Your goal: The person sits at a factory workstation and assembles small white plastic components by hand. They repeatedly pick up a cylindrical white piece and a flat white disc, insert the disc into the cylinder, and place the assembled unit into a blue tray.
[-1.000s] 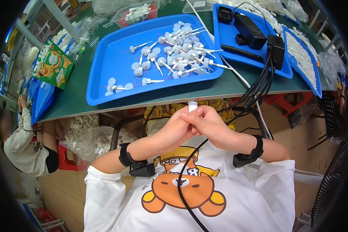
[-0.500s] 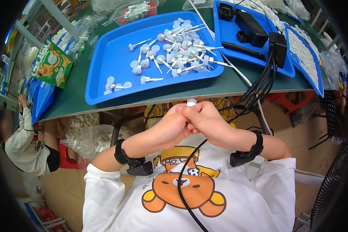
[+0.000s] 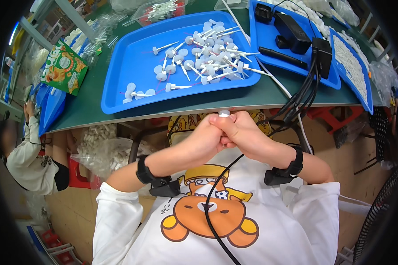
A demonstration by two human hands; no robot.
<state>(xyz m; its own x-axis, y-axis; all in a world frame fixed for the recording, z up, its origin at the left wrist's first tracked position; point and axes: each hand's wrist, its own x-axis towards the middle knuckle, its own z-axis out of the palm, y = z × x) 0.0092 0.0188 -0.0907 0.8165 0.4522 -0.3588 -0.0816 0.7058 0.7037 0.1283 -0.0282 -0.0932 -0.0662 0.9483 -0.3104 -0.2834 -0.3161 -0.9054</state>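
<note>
Just off the table's front edge, my two hands are clasped together with bent fingers. Between them they grip a small white plastic part with a round translucent cap, which pokes out at the top; the rest of it is hidden in the fingers. A thin reddish thread seems to trail from it to the right. My left hand lies against my right hand, whose thumb crosses over. Beyond them, a blue tray holds a heap of similar parts, white sticks with round translucent discs and thin red threads.
A second blue tray carries black adapters and cables. Right of it is a tray of white pieces. A green snack bag stands at the left. A black cable hangs across my shirt. Another person sits at far left.
The view has shifted slightly, so the trays sit a little further right and higher. My hands stay clasped around the capped part, which shows slightly higher between them.
</note>
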